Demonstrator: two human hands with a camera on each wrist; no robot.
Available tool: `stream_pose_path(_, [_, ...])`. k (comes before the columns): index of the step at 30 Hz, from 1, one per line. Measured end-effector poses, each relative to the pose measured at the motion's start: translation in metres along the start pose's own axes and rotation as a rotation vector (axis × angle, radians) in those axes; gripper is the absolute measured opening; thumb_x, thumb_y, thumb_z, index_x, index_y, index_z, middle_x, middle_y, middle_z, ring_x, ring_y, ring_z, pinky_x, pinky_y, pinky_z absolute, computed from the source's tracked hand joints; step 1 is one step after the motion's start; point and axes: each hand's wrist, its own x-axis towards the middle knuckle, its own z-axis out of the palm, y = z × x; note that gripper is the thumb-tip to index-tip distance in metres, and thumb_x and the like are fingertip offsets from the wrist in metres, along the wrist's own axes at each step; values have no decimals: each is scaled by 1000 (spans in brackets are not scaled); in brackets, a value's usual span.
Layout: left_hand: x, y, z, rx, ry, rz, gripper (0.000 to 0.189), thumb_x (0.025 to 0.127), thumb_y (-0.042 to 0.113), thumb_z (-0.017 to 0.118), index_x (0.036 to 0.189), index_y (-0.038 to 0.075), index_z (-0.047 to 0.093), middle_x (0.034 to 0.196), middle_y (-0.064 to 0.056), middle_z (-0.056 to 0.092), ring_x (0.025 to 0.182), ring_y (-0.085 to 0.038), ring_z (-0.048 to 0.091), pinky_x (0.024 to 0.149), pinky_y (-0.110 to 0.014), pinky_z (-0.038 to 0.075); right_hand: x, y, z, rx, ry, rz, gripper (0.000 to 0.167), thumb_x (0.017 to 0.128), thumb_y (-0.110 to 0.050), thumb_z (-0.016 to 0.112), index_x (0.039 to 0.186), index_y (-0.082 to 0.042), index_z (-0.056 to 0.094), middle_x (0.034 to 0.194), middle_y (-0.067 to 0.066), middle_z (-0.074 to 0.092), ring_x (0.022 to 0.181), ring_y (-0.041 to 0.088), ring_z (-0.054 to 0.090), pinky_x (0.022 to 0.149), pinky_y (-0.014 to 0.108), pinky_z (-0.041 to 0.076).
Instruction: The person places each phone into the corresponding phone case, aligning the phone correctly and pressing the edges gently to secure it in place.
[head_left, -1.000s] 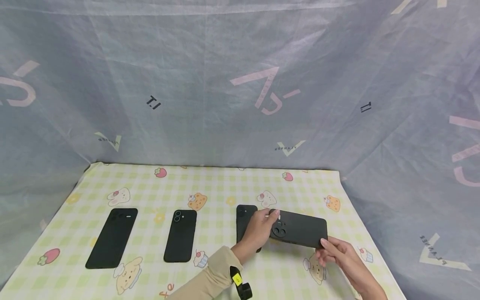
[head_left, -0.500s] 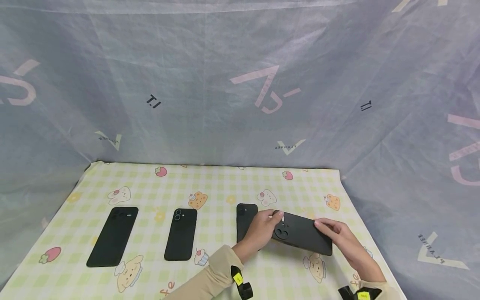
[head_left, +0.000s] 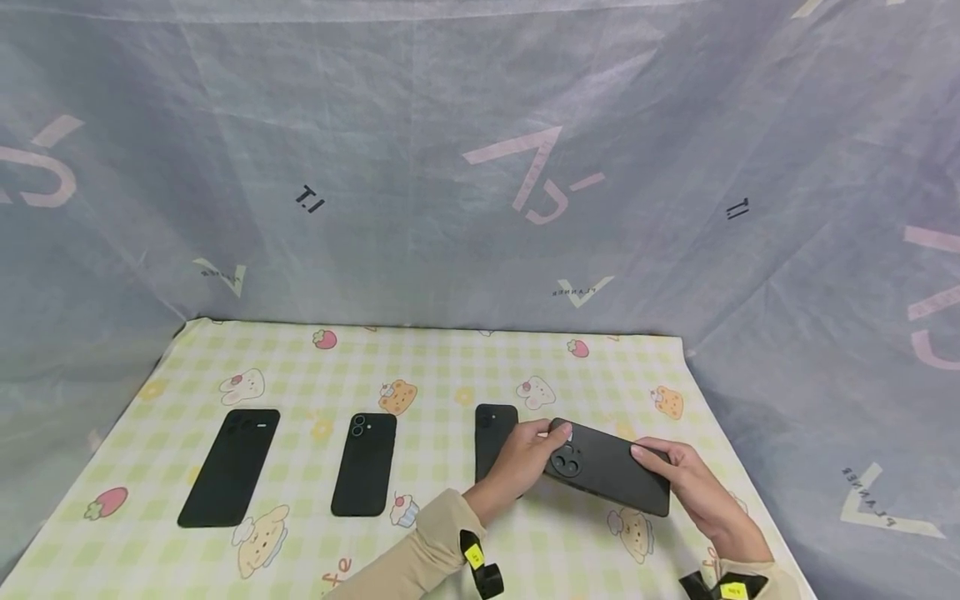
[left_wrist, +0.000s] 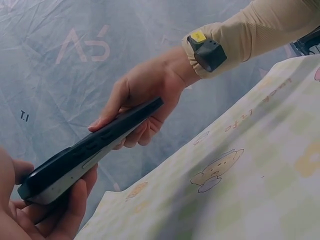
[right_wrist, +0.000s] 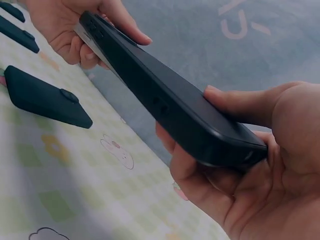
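Note:
Held off the table between both hands is a smartphone in a black phone case (head_left: 611, 467), its back with a round camera ring facing up. My left hand (head_left: 520, 457) grips the camera end, thumb on top and fingers below. My right hand (head_left: 697, 487) pinches the opposite end, thumb on the back and fingers curled underneath. In the left wrist view a silver-grey side of the smartphone (left_wrist: 65, 182) shows under the dark case near the left hand. At the right-hand end, the right wrist view shows the black case wall (right_wrist: 200, 137) covering the side.
Partly behind my left forearm lies a black phone (head_left: 491, 433) on the checked tablecloth (head_left: 427, 367). Further left are another black phone (head_left: 365, 467) with two lenses and a larger black phone (head_left: 230, 471). A grey fabric curtain (head_left: 405, 167) hangs behind the table.
The right hand has shifted from the case's lower right corner to its upper right edge. The case's right end has tipped lower and moved slightly right. The left hand keeps its grip.

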Motion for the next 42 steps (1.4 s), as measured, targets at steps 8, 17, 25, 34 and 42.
stream_pose_path(8, [-5, -1, -6, 21, -28, -38, 36, 110, 37, 63, 120, 6, 78, 103, -7, 82, 90, -11, 75, 81, -27, 52, 1, 5, 3, 51, 24, -22, 27, 115, -19, 53, 126, -9, 76, 109, -3, 78, 101, 18, 75, 98, 25, 52])
stream_pose_path(17, [-17, 1, -16, -59, -122, -50, 33, 111, 30, 63, 117, 0, 74, 93, -20, 80, 82, -33, 80, 81, -49, 64, 1, 3, 5, 29, 93, -12, 30, 115, -21, 55, 128, -2, 74, 110, -1, 78, 107, 18, 73, 99, 25, 52])
stream_pose_path(25, [-21, 1, -18, -50, -149, -43, 31, 111, 29, 63, 109, 1, 75, 89, -18, 80, 76, -26, 80, 82, -58, 62, 1, 1, 6, 18, 112, -9, 30, 114, -21, 56, 128, 0, 73, 109, -1, 78, 107, 18, 72, 99, 24, 51])
stream_pose_path(34, [-21, -3, -17, -121, -157, -31, 30, 112, 23, 62, 116, -4, 73, 90, -24, 79, 81, -32, 80, 87, -66, 57, -1, 1, 7, 40, 108, -1, 29, 114, -21, 56, 127, -3, 75, 109, -1, 79, 104, 18, 74, 98, 25, 53])
stream_pose_path(42, [-19, -4, -16, -130, -169, -17, 31, 112, 19, 61, 123, -8, 72, 91, -24, 79, 82, -36, 80, 85, -61, 60, -1, 4, 4, 90, 54, -40, 28, 116, -18, 52, 125, -8, 77, 109, -2, 79, 97, 17, 77, 93, 28, 57])
